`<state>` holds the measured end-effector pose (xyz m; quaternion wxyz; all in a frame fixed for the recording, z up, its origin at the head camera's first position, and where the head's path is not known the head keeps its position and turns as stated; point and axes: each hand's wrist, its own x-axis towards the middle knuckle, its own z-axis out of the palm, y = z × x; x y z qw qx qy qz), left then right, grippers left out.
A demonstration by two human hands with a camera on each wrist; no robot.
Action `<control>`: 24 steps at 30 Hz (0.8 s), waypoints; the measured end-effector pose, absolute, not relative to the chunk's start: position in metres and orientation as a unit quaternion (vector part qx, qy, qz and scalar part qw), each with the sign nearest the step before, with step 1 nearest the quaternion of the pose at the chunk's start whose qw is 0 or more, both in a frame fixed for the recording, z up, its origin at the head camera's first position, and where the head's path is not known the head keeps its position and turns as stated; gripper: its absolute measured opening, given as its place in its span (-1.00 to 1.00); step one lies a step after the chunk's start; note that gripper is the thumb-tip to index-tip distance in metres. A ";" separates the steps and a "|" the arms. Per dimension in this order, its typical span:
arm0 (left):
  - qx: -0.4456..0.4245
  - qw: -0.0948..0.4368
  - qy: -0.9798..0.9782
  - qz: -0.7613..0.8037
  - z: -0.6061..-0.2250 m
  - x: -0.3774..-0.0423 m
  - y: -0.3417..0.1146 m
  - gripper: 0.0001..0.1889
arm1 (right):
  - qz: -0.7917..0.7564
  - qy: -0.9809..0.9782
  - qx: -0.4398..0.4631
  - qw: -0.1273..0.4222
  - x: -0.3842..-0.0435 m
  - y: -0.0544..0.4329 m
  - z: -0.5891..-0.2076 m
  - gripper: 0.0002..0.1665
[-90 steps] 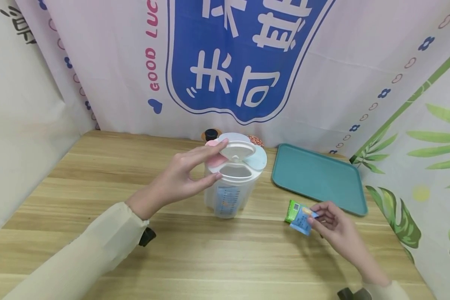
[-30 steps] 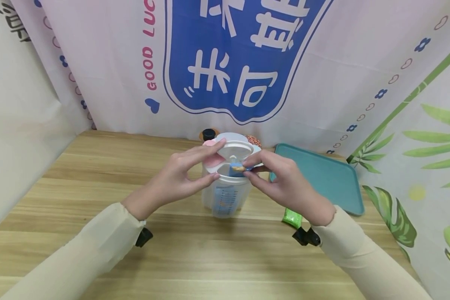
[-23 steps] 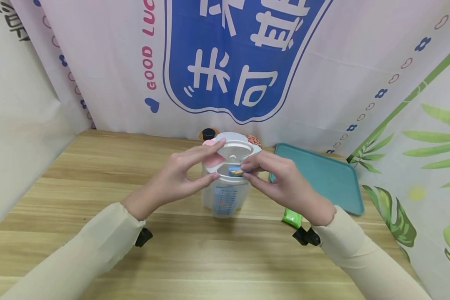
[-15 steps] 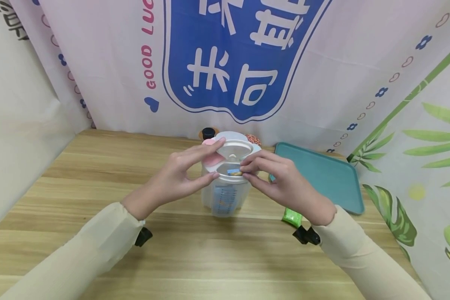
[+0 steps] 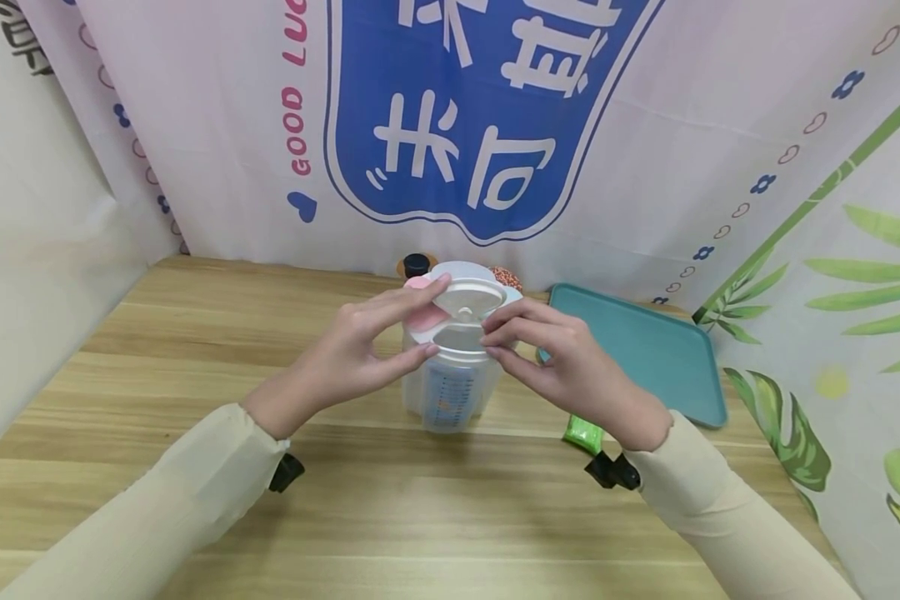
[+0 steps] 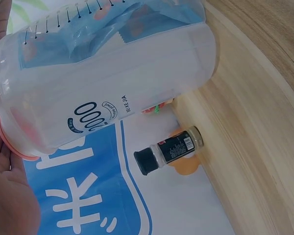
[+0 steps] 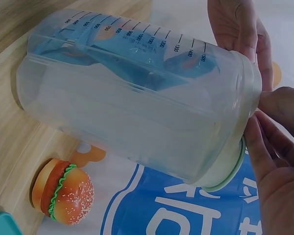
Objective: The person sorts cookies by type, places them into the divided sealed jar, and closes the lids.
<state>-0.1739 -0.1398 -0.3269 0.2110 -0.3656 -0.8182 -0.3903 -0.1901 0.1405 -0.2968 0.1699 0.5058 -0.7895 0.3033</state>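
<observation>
A translucent plastic food storage container stands upright on the table, its lid split into several coloured flaps. The white front flap is raised, uncovering the opening. Blue snack packets show through the wall in both wrist views. My left hand holds the lid, index finger at the raised flap and thumb at the front rim. At the opening's right edge, my right hand has its fingertips close together by the rim, with no packet visible between them. A green packet lies on the table below the right wrist.
Right of the container lies a teal tray. Behind it stand a black-capped seasoning bottle and a toy burger. A printed curtain hangs along the table's back edge.
My right hand has carried a blue packet from beside the green one to the opening, and the packet has dropped inside. My left hand has stayed at the lid.
</observation>
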 end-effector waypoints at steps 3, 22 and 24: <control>-0.365 0.207 -0.821 -0.387 -0.327 -0.174 -0.141 -0.27 | 0.320 -0.789 0.499 0.162 -0.190 0.141 -0.296 -0.78; -0.359 0.202 -0.824 -0.389 -0.326 -0.173 -0.140 -0.26 | 0.503 -0.791 0.337 0.088 -0.208 0.144 -0.284 -0.77; -0.359 0.199 -0.825 -0.387 -0.326 -0.174 -0.140 -0.25 | 0.496 -0.799 0.333 0.065 -0.210 0.142 -0.282 -0.74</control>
